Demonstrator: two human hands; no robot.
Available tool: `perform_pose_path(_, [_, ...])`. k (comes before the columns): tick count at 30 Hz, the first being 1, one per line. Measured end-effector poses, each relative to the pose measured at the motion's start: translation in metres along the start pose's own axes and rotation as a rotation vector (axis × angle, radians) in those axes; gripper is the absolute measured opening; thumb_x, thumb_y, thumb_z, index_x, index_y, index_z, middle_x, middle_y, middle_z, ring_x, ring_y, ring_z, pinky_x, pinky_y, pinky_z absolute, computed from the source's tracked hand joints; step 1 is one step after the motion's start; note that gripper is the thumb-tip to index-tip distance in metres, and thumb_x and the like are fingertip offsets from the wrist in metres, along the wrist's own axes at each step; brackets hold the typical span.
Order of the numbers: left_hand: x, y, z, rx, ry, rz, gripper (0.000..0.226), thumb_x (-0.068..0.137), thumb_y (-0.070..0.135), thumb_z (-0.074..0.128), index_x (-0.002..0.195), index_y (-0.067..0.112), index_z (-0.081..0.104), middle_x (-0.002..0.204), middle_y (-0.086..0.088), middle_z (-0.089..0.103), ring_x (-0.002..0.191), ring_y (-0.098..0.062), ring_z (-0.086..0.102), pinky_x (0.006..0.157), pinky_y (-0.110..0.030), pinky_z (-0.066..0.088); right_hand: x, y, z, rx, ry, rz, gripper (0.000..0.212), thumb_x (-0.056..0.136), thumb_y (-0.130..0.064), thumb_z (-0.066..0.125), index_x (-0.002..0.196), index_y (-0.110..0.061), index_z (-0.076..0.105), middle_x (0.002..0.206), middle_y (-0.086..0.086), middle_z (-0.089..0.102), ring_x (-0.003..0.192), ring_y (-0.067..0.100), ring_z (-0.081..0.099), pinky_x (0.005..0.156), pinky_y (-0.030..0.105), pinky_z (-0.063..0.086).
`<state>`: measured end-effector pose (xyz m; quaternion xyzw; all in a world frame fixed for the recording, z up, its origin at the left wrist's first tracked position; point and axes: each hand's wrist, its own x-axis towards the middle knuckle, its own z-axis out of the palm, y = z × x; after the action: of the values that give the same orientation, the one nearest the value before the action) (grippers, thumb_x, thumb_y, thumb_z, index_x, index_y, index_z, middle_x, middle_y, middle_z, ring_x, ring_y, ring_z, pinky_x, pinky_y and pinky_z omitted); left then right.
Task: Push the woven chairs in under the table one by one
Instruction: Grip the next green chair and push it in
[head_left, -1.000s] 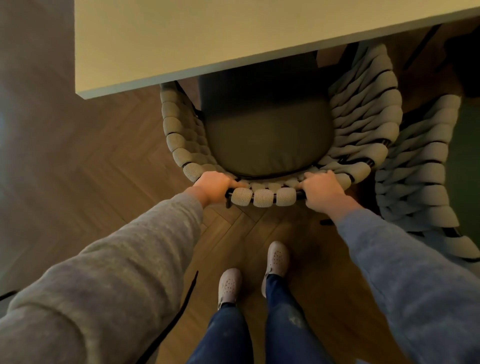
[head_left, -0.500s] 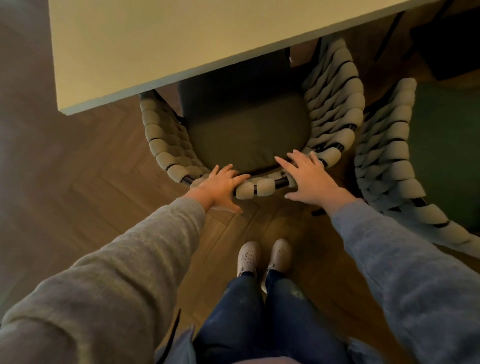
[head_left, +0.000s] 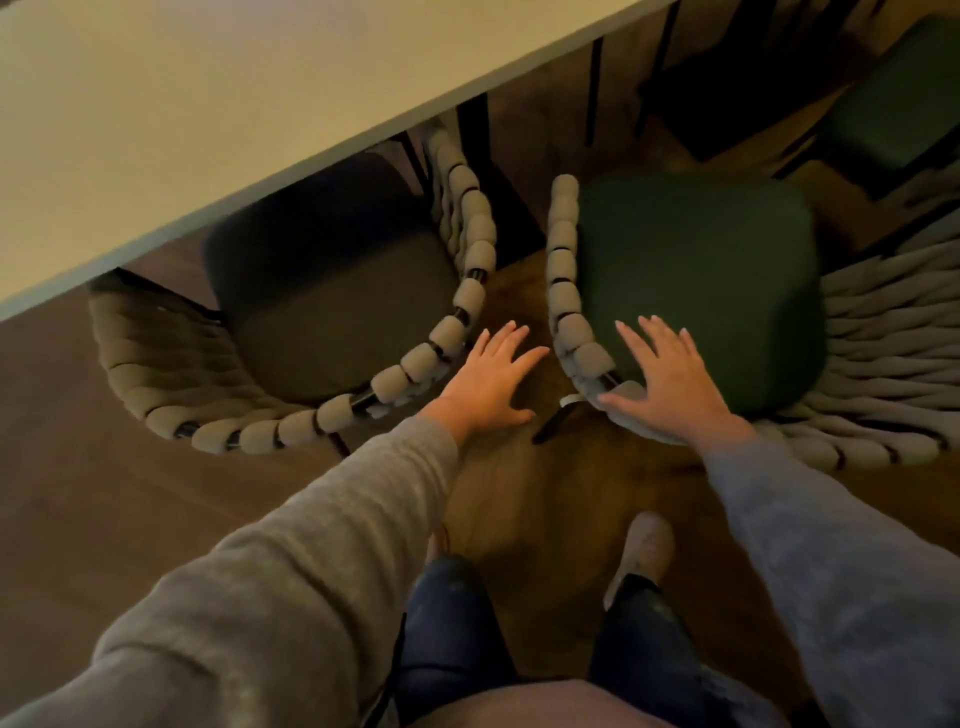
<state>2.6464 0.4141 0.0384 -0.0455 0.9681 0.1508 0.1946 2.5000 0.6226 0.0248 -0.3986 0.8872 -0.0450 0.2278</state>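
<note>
A woven chair (head_left: 415, 364) with a dark seat cushion stands on the left, its front half under the pale table (head_left: 218, 119). To its right a second woven chair (head_left: 566, 291) with a green cushion (head_left: 696, 280) stands out from the table. My left hand (head_left: 488, 379) hovers open in the gap between the two chairs, holding nothing. My right hand (head_left: 670, 374) is spread open over the near left rim of the second chair and the edge of its green cushion; I cannot tell whether it touches.
The floor is dark herringbone wood (head_left: 104, 519). My legs and a pale shoe (head_left: 644, 551) are below the hands. Black table legs (head_left: 595, 88) and a further green-cushioned seat (head_left: 893, 88) show at the upper right.
Both hands have let go of the left chair's back rail and opened. They and the view have shifted right, so the green-cushioned chair is now in front of me.
</note>
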Motion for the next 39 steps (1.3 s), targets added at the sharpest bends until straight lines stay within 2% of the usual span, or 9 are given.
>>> perform_pose_path(6, [0.059,0.101,0.031,0.082,0.027,-0.201,0.093,0.078,0.059,0.066,0.153,0.024,0.022,0.158,-0.024,0.004,0.147,-0.038,-0.007,0.116,-0.054,-0.007,-0.064,0.139,-0.009,-0.008,-0.105,-0.047,0.094,0.083,-0.074,0.046,0.156,-0.029,0.007,0.162,0.003,0.012,0.15,0.019,0.001,0.121,0.038,-0.003])
perform_pose_path(8, [0.067,0.122,0.042,0.282,0.009,-0.092,0.089,0.08,0.059,0.063,0.152,0.025,0.023,0.16,-0.019,0.002,0.147,-0.036,-0.009,0.113,-0.058,-0.01,-0.085,0.186,-0.009,-0.019,-0.196,-0.019,0.098,0.078,-0.08,0.043,0.155,-0.032,0.006,0.162,0.0,0.012,0.15,0.018,0.003,0.121,0.038,-0.001])
perform_pose_path(10, [0.082,0.142,0.045,0.411,-0.051,0.005,0.085,0.082,0.056,0.063,0.151,0.026,0.025,0.16,-0.017,0.005,0.147,-0.036,-0.008,0.113,-0.06,-0.01,-0.099,0.227,-0.011,-0.021,-0.247,0.016,0.101,0.075,-0.082,0.048,0.154,-0.034,0.008,0.16,-0.001,0.021,0.148,0.02,0.014,0.121,0.04,0.009])
perform_pose_path(13, [0.112,0.161,0.04,0.426,-0.171,-0.05,0.072,0.086,0.05,0.061,0.149,0.027,0.034,0.157,-0.013,0.021,0.148,-0.036,-0.001,0.114,-0.059,-0.007,-0.105,0.261,-0.007,-0.07,-0.273,-0.019,0.098,0.076,-0.07,0.062,0.154,-0.032,0.015,0.146,-0.002,0.044,0.133,0.021,0.042,0.112,0.039,0.032])
perform_pose_path(16, [0.132,0.169,0.031,0.462,-0.344,-0.011,0.06,0.087,0.042,0.06,0.143,0.03,0.042,0.147,-0.008,0.039,0.142,-0.033,0.024,0.116,-0.055,0.013,-0.097,0.267,-0.002,-0.162,-0.33,-0.065,0.068,0.085,-0.044,0.066,0.145,-0.036,0.034,0.135,-0.002,0.054,0.122,0.021,0.052,0.102,0.038,0.043])
perform_pose_path(18, [0.135,0.171,0.03,0.424,-0.361,-0.026,0.051,0.087,0.043,0.06,0.135,0.031,0.049,0.127,-0.001,0.056,0.119,-0.026,0.052,0.106,-0.045,0.036,-0.091,0.267,-0.002,-0.186,-0.363,-0.064,0.059,0.085,-0.029,0.067,0.137,-0.038,0.042,0.131,-0.005,0.057,0.118,0.021,0.054,0.1,0.04,0.045])
perform_pose_path(20, [0.134,0.173,0.029,0.391,-0.341,-0.032,0.045,0.086,0.045,0.059,0.129,0.032,0.053,0.112,0.003,0.062,0.1,-0.021,0.06,0.095,-0.039,0.043,-0.09,0.267,-0.004,-0.193,-0.384,-0.07,0.059,0.085,-0.025,0.066,0.137,-0.039,0.042,0.13,-0.006,0.057,0.117,0.02,0.054,0.101,0.04,0.045])
perform_pose_path(29, [0.144,0.165,0.026,0.335,-0.385,0.014,0.038,0.084,0.041,0.06,0.121,0.03,0.056,0.107,0.005,0.062,0.088,-0.017,0.061,0.071,-0.03,0.046,-0.077,0.271,-0.024,-0.252,-0.506,-0.146,0.061,0.092,-0.02,0.057,0.146,-0.037,0.033,0.126,-0.002,0.06,0.116,0.019,0.056,0.1,0.036,0.046])
perform_pose_path(39, [0.184,0.161,0.014,0.249,-0.3,-0.038,0.037,0.085,0.038,0.059,0.12,0.027,0.058,0.105,0.004,0.064,0.091,-0.02,0.063,0.069,-0.03,0.043,-0.007,0.305,-0.07,-0.33,-0.473,-0.187,0.063,0.09,-0.019,0.061,0.144,-0.04,0.036,0.134,-0.005,0.057,0.123,0.016,0.053,0.106,0.036,0.041])
